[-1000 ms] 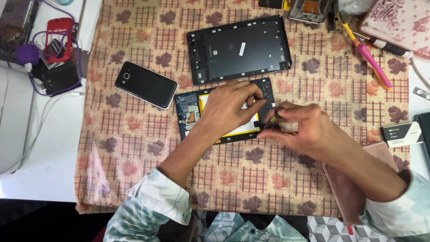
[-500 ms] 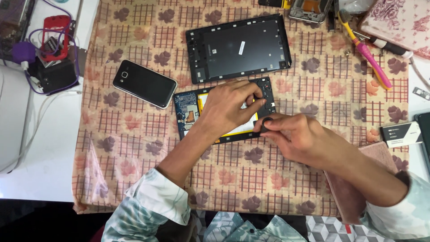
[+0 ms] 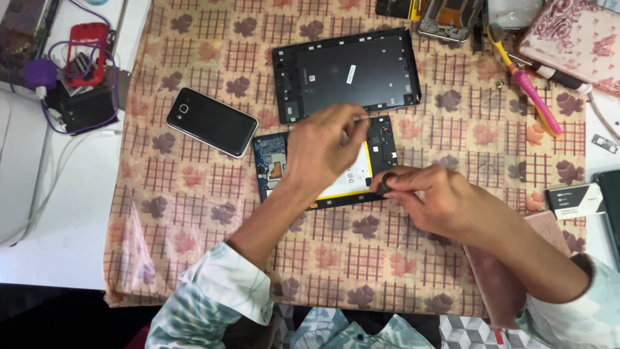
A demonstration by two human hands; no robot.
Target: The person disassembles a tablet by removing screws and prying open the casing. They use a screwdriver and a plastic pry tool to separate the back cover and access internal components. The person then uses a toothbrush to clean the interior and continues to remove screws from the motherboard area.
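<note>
the left hand (image 3: 323, 150) has lifted off the opened tablet (image 3: 326, 171) at the middle of the patterned cloth (image 3: 194, 213), its fingertips now pinched together above the far edge on something too thin to make out. the right hand (image 3: 439, 203) has drawn back to the tablet's near right corner, fingers clamped on a small black piece (image 3: 386, 184). so the work moves from pressing down to picking at parts, with the removed back cover (image 3: 349, 74) lying just beyond.
</note>
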